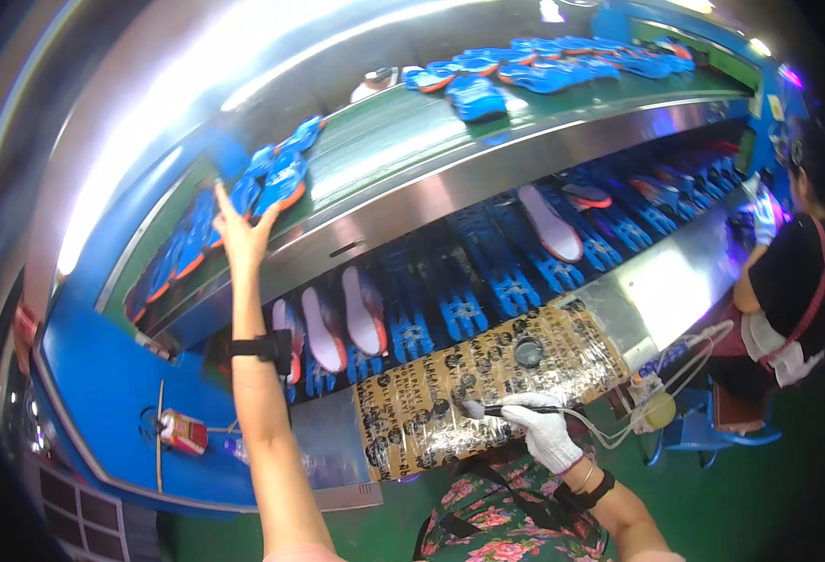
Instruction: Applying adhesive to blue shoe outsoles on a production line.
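Note:
My bare left hand [241, 232] is stretched out over the upper green conveyor belt [351, 155], its thumb and forefinger apart. Right by it lie blue shoe uppers with orange edges, the nearest blue shoe [283, 181] just beyond the thumb; whether I touch it I cannot tell. In a white glove, my right hand [545, 436] grips a brush [494, 409] with a dark handle and pale bristles. A thin white tube [609, 438] runs from the brush's back end. The brush is above a bench board [412, 426] wrapped in printed brown tape.
Pale soles [364, 314] rest on blue holders along the lower black line. More blue shoes [543, 75] ride the upper belt at the far right. A round dark pot [528, 351] stands on the taped board. A co-worker [796, 272] sits at the right.

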`<state>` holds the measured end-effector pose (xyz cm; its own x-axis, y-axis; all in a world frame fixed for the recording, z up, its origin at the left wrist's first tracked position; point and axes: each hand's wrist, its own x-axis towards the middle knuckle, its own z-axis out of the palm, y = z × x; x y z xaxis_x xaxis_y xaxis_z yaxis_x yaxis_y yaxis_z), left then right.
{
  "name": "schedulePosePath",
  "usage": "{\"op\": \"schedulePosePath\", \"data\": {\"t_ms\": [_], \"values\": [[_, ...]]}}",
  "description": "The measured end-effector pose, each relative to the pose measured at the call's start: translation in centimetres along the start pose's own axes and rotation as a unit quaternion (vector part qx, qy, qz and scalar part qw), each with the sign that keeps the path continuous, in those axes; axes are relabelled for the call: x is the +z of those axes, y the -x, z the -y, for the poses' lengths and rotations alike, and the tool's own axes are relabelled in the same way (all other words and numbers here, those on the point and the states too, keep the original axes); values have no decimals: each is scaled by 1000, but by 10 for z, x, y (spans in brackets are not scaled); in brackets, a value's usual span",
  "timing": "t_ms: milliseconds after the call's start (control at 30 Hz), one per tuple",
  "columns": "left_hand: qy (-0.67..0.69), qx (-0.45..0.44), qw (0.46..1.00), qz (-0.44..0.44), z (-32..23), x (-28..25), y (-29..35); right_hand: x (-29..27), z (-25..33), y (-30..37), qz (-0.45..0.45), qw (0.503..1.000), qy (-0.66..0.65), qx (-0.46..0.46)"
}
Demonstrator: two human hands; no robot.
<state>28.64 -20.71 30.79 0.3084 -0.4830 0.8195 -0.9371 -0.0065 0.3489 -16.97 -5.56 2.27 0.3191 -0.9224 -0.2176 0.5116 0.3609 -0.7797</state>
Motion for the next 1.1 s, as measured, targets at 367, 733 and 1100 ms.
{"op": "schedulePosePath", "data": {"t_ms": [367,733,1100], "values": [[544,111,785,276,-207,-58,80,-24,15,4,-45,999,-27,-10],[542,222,755,297,-313,-81,79,-33,9,16,-33,992,61,-108],[194,151,969,-7,-162,58,-61,-23,11,23,-82,992,91,-41]]}}
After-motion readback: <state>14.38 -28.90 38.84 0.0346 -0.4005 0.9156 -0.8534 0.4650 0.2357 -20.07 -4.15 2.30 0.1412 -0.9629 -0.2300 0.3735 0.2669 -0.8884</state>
